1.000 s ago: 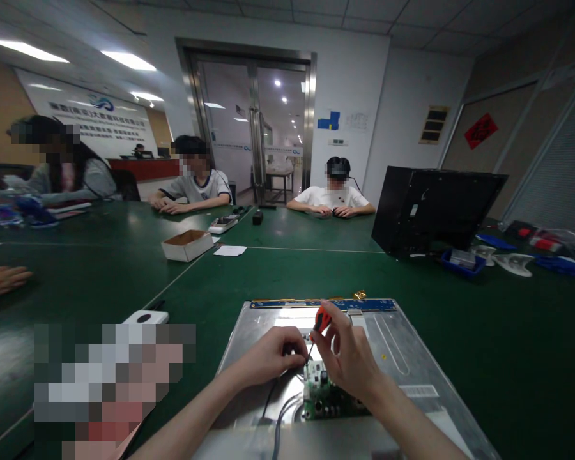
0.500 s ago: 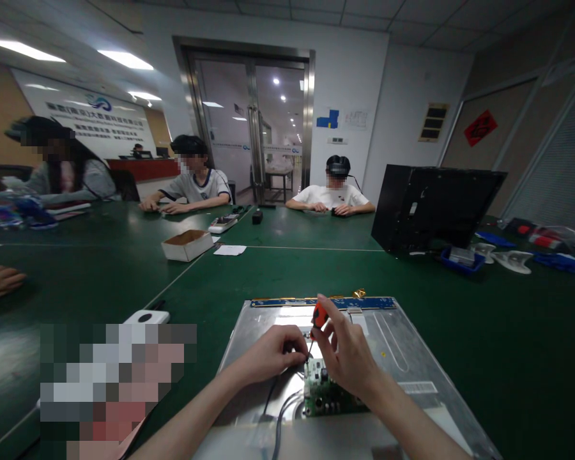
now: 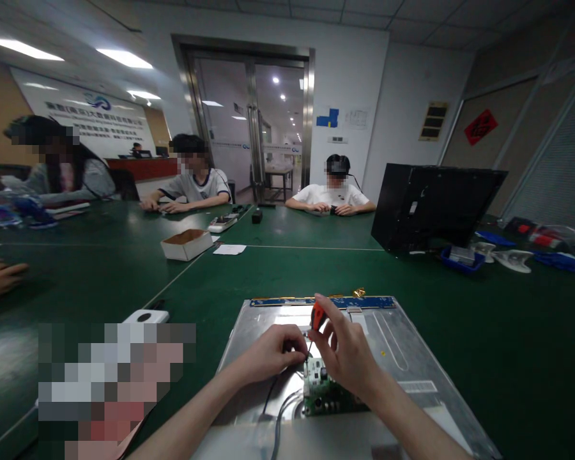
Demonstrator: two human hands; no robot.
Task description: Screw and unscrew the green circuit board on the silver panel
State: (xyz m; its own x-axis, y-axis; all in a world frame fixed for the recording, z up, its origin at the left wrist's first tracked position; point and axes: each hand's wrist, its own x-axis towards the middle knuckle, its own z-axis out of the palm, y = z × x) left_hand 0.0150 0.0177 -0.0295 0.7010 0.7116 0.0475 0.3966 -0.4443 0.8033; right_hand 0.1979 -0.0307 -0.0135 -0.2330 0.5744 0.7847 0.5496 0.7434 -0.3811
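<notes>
The right hand, fingers closed on a small red-and-black-handled screwdriver, angles its thin shaft down to the near-left green circuit board's upper edge. The left hand, fingertips pinched together beside the shaft, hovers over the flat silvery metal panel beneath both hands.

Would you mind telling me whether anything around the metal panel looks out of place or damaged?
A gold piece at the far edge of the metal panel looks odd: it is crumpled and sticks up past the straight blue strip. Whether it is damaged, I cannot tell.
</notes>
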